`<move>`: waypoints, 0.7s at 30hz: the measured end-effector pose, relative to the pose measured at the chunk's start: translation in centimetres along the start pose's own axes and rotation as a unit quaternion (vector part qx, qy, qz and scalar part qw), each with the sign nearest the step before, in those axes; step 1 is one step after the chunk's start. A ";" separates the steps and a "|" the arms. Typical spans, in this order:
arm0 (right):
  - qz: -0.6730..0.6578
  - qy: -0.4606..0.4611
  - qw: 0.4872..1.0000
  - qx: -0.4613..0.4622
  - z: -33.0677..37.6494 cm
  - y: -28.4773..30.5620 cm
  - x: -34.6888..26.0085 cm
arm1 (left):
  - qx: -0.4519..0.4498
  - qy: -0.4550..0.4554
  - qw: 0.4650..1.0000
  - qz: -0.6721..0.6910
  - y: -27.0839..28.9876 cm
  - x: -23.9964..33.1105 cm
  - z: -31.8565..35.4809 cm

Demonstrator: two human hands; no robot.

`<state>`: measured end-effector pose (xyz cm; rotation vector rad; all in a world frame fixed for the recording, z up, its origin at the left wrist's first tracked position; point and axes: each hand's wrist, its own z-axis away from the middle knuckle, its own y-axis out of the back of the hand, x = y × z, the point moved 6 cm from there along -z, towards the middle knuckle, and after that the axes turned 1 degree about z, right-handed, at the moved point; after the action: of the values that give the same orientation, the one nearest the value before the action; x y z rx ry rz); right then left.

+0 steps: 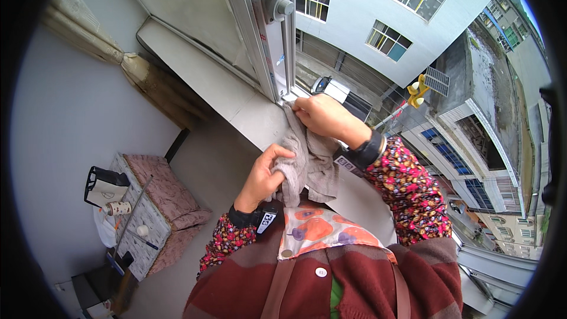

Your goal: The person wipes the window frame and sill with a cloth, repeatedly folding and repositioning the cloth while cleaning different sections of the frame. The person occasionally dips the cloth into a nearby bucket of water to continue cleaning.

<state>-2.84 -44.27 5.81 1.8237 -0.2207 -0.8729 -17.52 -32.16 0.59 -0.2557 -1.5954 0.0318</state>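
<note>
A crumpled grey-beige cloth (pixel 310 162) hangs over the tiled window sill (pixel 245 113) between my two hands. My left hand (pixel 264 175) is closed round a bunched part of it, nearer my body. Farther forward, my right hand (pixel 331 117) grips the cloth's upper end with bent fingers. That end lies against the foot of the metal window frame (pixel 274 41), at the track. Part of the cloth drapes below my right wrist.
A grey latch (pixel 276 1) sticks out from the window frame. Beyond the open window are a drop, a white vehicle (pixel 333 90) and buildings. A tied curtain (pixel 139 68) hangs at the left. Lower left stands a small table (pixel 142 254) with several items on it.
</note>
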 end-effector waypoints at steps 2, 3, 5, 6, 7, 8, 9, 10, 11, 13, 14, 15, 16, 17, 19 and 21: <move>-0.014 -0.009 0.999 -0.039 0.6 0.0 0.8 | -0.041 -0.030 0.999 -0.001 -0.3 0.5 0.6; -0.016 0.023 1.000 -0.014 0.8 0.1 0.6 | -0.023 -0.014 0.999 -0.018 0.0 0.2 0.8; -0.002 0.013 1.000 0.028 1.1 -0.4 0.7 | 0.005 -0.024 1.000 -0.018 -0.1 0.2 0.9; 0.007 0.002 0.999 0.035 0.9 -1.0 0.6 | 0.024 -0.018 1.000 -0.010 0.0 -0.1 0.8; 0.003 0.006 0.998 0.063 0.4 -1.4 0.3 | 0.046 -0.023 0.999 -0.003 0.1 0.0 0.8; 0.007 0.009 0.998 0.063 0.1 -1.7 0.2 | 0.064 -0.026 0.998 -0.001 0.2 -0.1 0.6; 0.012 0.013 0.998 0.065 -0.2 -1.8 0.2 | 0.085 -0.035 0.996 0.000 0.3 0.0 0.5; 0.010 0.016 0.999 0.043 -0.5 -2.0 0.2 | 0.073 -0.028 0.997 0.015 0.2 -0.1 0.4; 0.007 0.027 0.999 0.032 -0.6 -1.8 0.3 | 0.057 -0.021 0.998 0.006 0.1 -0.2 0.2; -0.003 0.032 0.999 -0.005 -0.3 -1.1 0.7 | 0.023 -0.014 1.000 -0.013 0.0 -0.1 0.0; -0.009 0.029 0.999 -0.032 0.1 -0.7 0.9 | 0.010 -0.012 0.999 -0.028 0.0 -0.1 0.1; -0.020 0.035 0.998 -0.050 0.5 -0.5 0.9 | -0.017 -0.007 1.000 -0.018 -0.3 -0.2 0.1; -0.013 0.015 0.999 -0.050 0.7 -0.5 1.0 | -0.030 0.000 1.000 -0.005 -0.4 -0.4 0.1; 0.000 0.015 0.999 -0.034 0.8 -0.4 0.7 | -0.046 -0.010 0.999 0.014 -0.6 -0.4 0.1; -0.010 0.001 1.000 0.015 0.5 -0.8 0.2 | -0.004 -0.011 1.000 0.009 -0.5 -0.8 -0.1; -0.015 0.031 0.999 0.041 -0.3 -1.2 -0.4 | 0.051 -0.001 0.998 0.022 0.1 -1.0 -0.5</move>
<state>-3.25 -43.31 4.98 1.9324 -0.1931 -0.8362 -17.04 -32.33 -0.39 -0.2114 -1.5840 0.1476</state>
